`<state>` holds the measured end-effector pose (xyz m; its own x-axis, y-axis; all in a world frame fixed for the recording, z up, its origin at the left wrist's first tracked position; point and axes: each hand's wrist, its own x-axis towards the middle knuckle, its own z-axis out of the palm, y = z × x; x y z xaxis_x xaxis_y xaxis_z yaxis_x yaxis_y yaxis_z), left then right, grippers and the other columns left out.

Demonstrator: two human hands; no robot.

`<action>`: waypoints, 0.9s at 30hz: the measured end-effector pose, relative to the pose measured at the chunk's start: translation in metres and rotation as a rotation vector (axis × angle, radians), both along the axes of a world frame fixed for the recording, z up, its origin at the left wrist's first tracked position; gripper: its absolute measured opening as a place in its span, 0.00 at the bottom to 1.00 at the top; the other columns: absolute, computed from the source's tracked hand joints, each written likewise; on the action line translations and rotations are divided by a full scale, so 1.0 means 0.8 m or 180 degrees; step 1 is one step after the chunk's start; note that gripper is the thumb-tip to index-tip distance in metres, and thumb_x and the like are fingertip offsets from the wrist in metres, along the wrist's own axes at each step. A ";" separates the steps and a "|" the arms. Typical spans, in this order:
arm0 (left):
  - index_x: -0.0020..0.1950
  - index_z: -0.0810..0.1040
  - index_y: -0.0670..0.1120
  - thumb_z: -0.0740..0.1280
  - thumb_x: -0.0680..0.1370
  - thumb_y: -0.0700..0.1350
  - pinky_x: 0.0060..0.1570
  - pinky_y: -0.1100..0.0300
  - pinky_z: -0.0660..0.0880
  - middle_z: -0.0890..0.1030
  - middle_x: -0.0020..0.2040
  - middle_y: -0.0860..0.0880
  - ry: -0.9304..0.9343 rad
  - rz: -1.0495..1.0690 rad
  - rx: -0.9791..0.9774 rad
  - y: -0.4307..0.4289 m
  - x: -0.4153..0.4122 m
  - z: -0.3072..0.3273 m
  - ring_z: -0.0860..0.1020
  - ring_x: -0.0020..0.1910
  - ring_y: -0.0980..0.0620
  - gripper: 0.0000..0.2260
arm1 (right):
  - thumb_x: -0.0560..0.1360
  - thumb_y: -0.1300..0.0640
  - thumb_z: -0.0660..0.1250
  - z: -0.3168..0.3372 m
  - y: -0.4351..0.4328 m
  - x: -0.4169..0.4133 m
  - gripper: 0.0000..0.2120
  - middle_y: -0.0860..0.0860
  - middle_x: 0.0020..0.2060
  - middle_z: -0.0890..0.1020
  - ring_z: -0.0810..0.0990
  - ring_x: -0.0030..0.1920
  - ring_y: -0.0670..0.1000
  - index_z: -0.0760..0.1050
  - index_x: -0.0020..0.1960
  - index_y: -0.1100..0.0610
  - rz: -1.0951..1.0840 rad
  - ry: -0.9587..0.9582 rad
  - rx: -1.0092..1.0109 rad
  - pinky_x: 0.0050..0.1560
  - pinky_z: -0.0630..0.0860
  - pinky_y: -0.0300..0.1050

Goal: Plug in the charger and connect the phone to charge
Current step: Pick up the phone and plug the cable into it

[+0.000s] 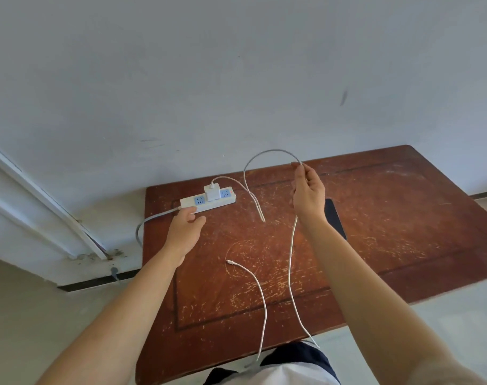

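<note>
Head view shows a scratched brown desk (375,218) against a pale wall (209,79). At centre, the charger (212,191) sits in the power strip (209,202); the left hand (185,232) hovers released beside it. The right hand (309,195) pinches the white cable (291,245), the phone (335,218) lying behind it.

Scratched, worn wooden table (375,218), glossy white plastic power strip (189,203), cable (292,245) perhaps braided
</note>
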<state>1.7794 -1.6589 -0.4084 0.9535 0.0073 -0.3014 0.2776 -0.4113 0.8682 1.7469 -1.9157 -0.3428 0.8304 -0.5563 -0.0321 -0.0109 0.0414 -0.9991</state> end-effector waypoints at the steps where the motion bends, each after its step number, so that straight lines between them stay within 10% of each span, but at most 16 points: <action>1: 0.74 0.66 0.48 0.66 0.80 0.46 0.60 0.48 0.76 0.76 0.61 0.46 0.0039 -0.0064 0.0080 -0.003 -0.004 -0.005 0.76 0.58 0.48 0.23 | 0.84 0.48 0.60 -0.005 -0.001 -0.009 0.10 0.40 0.24 0.69 0.64 0.25 0.43 0.79 0.56 0.49 0.0077 0.0073 0.0000 0.25 0.63 0.40; 5: 0.73 0.65 0.49 0.67 0.79 0.48 0.46 0.59 0.72 0.76 0.43 0.50 -0.0221 -0.0336 0.0223 -0.037 -0.013 -0.016 0.77 0.44 0.52 0.24 | 0.83 0.48 0.62 -0.032 -0.012 -0.053 0.10 0.39 0.23 0.70 0.63 0.24 0.43 0.82 0.55 0.46 0.0768 0.0450 -0.0470 0.25 0.61 0.41; 8: 0.52 0.76 0.46 0.65 0.79 0.49 0.39 0.57 0.71 0.79 0.42 0.50 -0.0475 -0.0904 0.0917 -0.067 -0.019 -0.024 0.79 0.46 0.47 0.07 | 0.83 0.49 0.62 -0.058 -0.026 -0.089 0.11 0.40 0.22 0.69 0.63 0.23 0.43 0.83 0.54 0.47 0.1108 0.0829 -0.0704 0.23 0.61 0.39; 13: 0.46 0.79 0.40 0.58 0.79 0.64 0.38 0.54 0.81 0.86 0.37 0.44 0.1187 -0.1680 0.1622 -0.094 -0.082 -0.075 0.84 0.33 0.49 0.27 | 0.82 0.50 0.64 -0.111 -0.038 -0.142 0.10 0.42 0.26 0.77 0.71 0.25 0.41 0.83 0.52 0.52 0.0703 0.1556 -0.1029 0.27 0.68 0.35; 17: 0.40 0.76 0.44 0.71 0.71 0.65 0.34 0.57 0.82 0.84 0.32 0.46 0.1198 -0.1345 0.1818 -0.096 -0.156 -0.123 0.83 0.27 0.50 0.24 | 0.82 0.47 0.63 -0.149 -0.051 -0.172 0.11 0.45 0.34 0.81 0.76 0.32 0.44 0.81 0.52 0.52 0.0626 0.2014 -0.1179 0.34 0.72 0.40; 23: 0.47 0.77 0.41 0.76 0.72 0.40 0.43 0.45 0.83 0.84 0.39 0.43 0.0575 -0.0641 0.1037 -0.089 -0.192 -0.149 0.84 0.38 0.42 0.09 | 0.80 0.50 0.66 -0.194 -0.076 -0.201 0.13 0.51 0.49 0.85 0.82 0.48 0.52 0.78 0.61 0.54 0.1072 0.2477 -0.1484 0.50 0.79 0.47; 27: 0.55 0.79 0.36 0.73 0.75 0.35 0.37 0.54 0.84 0.83 0.48 0.37 0.1304 0.0448 -0.0977 -0.109 -0.197 -0.120 0.84 0.42 0.45 0.10 | 0.78 0.54 0.66 -0.210 -0.099 -0.232 0.21 0.56 0.62 0.76 0.76 0.61 0.57 0.70 0.71 0.53 0.1455 0.2847 -0.2343 0.60 0.75 0.51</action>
<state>1.6221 -1.7463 -0.5042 0.7533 -0.0204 -0.6574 0.6535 -0.0895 0.7516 1.5611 -1.9945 -0.5106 0.7998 -0.3477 -0.4892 -0.5649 -0.7115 -0.4179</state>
